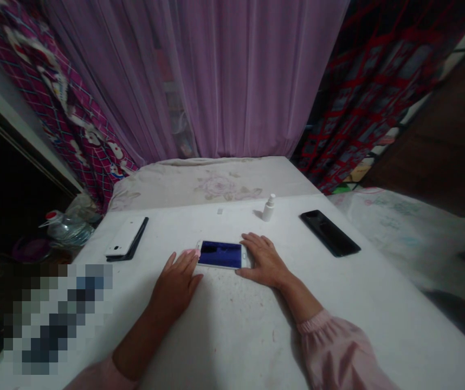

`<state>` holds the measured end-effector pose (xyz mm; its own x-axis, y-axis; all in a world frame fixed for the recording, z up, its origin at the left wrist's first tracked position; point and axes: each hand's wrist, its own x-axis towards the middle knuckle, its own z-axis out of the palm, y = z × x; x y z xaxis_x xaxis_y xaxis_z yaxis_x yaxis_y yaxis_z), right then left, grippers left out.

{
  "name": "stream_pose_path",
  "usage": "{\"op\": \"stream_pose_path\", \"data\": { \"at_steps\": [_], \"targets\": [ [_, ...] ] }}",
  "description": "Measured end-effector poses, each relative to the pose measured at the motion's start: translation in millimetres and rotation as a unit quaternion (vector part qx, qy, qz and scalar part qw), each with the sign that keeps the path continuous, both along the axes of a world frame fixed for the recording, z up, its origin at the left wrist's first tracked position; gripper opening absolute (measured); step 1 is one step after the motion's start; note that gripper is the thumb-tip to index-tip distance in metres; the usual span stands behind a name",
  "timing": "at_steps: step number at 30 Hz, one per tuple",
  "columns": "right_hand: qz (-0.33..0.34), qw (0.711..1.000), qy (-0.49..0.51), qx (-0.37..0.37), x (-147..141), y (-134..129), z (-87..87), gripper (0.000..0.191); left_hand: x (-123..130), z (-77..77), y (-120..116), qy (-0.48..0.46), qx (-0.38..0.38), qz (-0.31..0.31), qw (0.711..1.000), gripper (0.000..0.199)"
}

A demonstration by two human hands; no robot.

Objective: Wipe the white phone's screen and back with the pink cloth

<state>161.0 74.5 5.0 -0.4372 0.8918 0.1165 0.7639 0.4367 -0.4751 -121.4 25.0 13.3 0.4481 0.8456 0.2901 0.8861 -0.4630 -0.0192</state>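
From my distant place I see first the pink sleeves [338, 346] over the white cloth [232, 346]. The left hand [175, 281] has its thumb apart, and its fingertips lie on a pink cloth [192, 252] at the phone's left end; if they clamp this cloth or only press it, I cannot tell. The right hand [267, 262] spreads around the other end, thumb at the near edge and fingers at the far edge; how firmly it grips, I cannot tell.

Between the hands the white phone [220, 254] lies flat, screen upward. Its long axis goes from left to right, with the right end slightly nearer to me; a button-like mark is at this right end. The screen is deep blue with dark reflections, inside a pale frame.

Farther are a second white phone [126, 238] on a dark slab [139, 239] at left, a black phone [330, 233] at right, an upright white bottle [269, 210] and, behind, a purple curtain [232, 81].
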Motion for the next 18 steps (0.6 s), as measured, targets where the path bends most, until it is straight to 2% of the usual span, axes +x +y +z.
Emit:
{"op": "stream_pose_path", "data": {
  "at_steps": [5, 9, 13, 18],
  "targets": [
    [0.001, 1.000, 0.006, -0.005, 0, 0, 0.4, 0.082, 1, -0.5, 8, -0.004, 0.017, -0.003, 1.000, 0.045],
    [0.000, 1.000, 0.008, -0.002, 0, 0, 1.2, 0.081, 5, -2.0, 28, -0.026, 0.041, -0.007, 0.999, 0.043],
    [-0.001, 1.000, 0.006, 0.001, -1, -1, 1.7, 0.080, 10, -2.7, 45, -0.030, 0.019, 0.006, 0.999, 0.042],
    [0.001, 1.000, 0.006, 0.004, -1, -1, 1.9, 0.079, 11, -5.6, 41, -0.039, 0.024, 0.007, 0.999, 0.044]
  ]
}}
